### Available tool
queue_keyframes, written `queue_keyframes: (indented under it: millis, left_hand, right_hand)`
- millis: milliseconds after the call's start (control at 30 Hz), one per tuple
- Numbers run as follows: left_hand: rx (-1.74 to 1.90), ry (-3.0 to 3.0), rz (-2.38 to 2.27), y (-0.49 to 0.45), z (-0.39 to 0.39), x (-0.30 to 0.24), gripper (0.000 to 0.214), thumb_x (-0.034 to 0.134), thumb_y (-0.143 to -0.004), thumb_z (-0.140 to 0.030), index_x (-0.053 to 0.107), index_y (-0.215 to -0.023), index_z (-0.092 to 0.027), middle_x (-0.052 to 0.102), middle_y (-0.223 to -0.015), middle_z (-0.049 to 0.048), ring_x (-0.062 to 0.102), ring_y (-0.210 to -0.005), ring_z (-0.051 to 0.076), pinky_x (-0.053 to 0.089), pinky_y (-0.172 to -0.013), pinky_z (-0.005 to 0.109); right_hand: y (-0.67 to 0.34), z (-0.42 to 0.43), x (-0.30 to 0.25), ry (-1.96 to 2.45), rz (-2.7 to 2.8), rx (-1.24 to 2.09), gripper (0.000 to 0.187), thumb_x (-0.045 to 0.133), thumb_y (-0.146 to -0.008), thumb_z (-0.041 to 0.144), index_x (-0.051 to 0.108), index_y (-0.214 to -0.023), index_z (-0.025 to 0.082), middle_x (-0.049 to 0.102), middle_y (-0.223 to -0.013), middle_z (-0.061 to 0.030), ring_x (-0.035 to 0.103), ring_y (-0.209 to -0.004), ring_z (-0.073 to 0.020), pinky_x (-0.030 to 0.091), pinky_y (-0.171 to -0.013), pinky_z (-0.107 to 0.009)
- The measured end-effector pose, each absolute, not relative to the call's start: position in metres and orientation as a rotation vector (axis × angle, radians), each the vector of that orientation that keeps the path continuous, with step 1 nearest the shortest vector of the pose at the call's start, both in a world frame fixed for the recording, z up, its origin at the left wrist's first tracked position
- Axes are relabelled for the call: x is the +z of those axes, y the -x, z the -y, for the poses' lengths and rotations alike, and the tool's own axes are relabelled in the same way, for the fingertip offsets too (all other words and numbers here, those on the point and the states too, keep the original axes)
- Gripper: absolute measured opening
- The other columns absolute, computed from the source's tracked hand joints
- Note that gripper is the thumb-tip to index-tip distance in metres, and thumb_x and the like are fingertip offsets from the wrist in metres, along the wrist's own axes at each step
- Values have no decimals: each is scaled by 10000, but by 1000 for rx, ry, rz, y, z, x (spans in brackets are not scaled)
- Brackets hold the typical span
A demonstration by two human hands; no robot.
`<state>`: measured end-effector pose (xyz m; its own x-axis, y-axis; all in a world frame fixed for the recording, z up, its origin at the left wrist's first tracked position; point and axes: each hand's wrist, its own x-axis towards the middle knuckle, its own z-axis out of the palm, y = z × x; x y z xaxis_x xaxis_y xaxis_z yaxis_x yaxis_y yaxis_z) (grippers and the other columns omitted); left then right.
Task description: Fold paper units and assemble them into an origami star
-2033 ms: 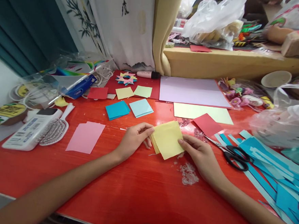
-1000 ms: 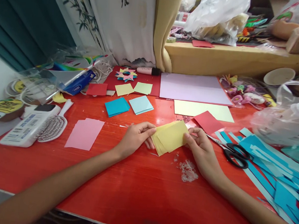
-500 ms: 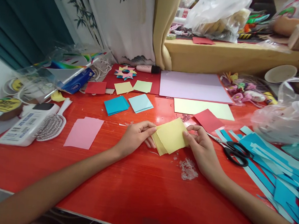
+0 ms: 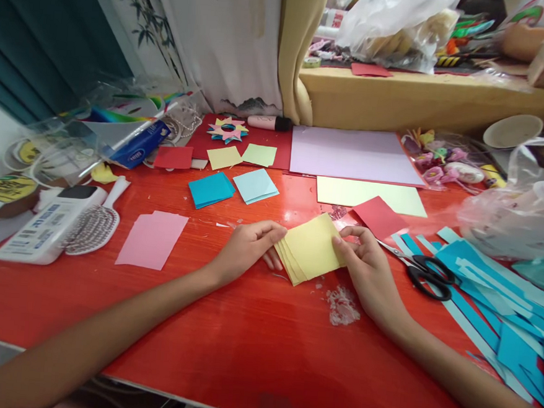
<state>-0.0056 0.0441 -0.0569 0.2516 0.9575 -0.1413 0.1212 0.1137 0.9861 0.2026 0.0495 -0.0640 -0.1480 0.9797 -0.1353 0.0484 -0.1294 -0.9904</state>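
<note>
Over the red tabletop [image 4: 188,335], holds yellow paper squares [image 4: 314,245] pinched between left hand [image 4: 244,250] and right hand [image 4: 370,272]; shows closer overlap than a second ago, with left edges stepped, suggesting a neater stack.

We saw a red worktop [image 4: 225,337] with a smooth, glossy finish that threw back the light. The yellow squares [image 4: 314,247] looked like matt paper, as did the pink sheets [image 4: 151,240] and the blue strips [image 4: 494,288]. On the scissors [image 4: 414,267] we made out shiny metal blades and smooth black plastic handles. The bag at the right edge [image 4: 528,206] was thin, crinkled, translucent plastic, and the dark green curtain [image 4: 45,45] looked like matt cloth.
</note>
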Motion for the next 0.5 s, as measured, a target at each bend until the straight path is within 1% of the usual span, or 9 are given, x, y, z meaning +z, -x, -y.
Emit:
queue_keyframes:
  millis: [67, 133, 200, 267, 333, 433, 500]
  left_hand:
    - [853, -1334, -1132, 6, -44, -58, 289, 532, -845, -427, 573, -901, -146, 627, -656, 0, 640, -546, 125, 530, -529, 227]
    - [841, -1390, -1143, 6, -43, -58, 265, 537, -846, -410, 570, -905, -154, 609, -626, -14, 619, -525, 115, 511, -520, 221]
    - [863, -1477, -1197, 7, -42, -57, 250, 520, -860, -401, 581, -885, -160, 568, -586, -32, 569, -496, 89, 463, -496, 198]
    - [931, -1575, -1275, 7, -41, -55, 238, 513, -869, -388, 592, -856, -164, 525, -565, -46, 491, -471, 62, 405, -481, 184]
    - [1032, -1663, -1356, 7, -39, -54, 224, 514, -874, -371, 600, -840, -168, 530, -602, -40, 450, -492, 55, 376, -494, 189]
    - [1200, -1842, -1397, 7, -36, -54, 169, 516, -883, -314, 616, -870, -179, 599, -750, -10, 507, -628, 74, 397, -568, 197]
    - [1294, -2004, -1327, 7, -35, -55, 119, 521, -883, -247, 623, -907, -188, 623, -827, -2, 544, -729, 82, 418, -635, 192]
  right_hand:
    - [-203, -49, -65, 1285, 1306, 1380, 229, 548, -849, 435, 435, -923, 250, 607, -638, 32, 550, -545, -130, 390, -464, -210]
    - [-203, -49, -66, 1304, 1321, 1362, 246, 554, -842, 447, 446, -939, 249, 608, -635, 27, 554, -548, -138, 389, -460, -212]
    - [-203, -49, -65, 1276, 1326, 1381, 265, 554, -842, 448, 451, -994, 256, 622, -662, 22, 574, -570, -151, 417, -482, -230]
    - [-203, -49, -65, 1224, 1356, 1392, 285, 550, -849, 435, 468, -1059, 261, 640, -720, 12, 600, -626, -163, 456, -541, -258]
    - [-204, -49, -66, 1205, 1452, 1347, 253, 545, -856, 420, 533, -1035, 243, 645, -781, -6, 610, -722, -173, 471, -623, -277]
    - [-204, -49, -69, 1200, 1602, 1249, 186, 542, -864, 388, 606, -914, 220, 637, -861, -20, 596, -865, -182, 458, -742, -290]
    - [-204, -50, -70, 1149, 1619, 1228, 164, 556, -862, 351, 594, -974, 237, 629, -967, -18, 582, -953, -182, 449, -813, -299]
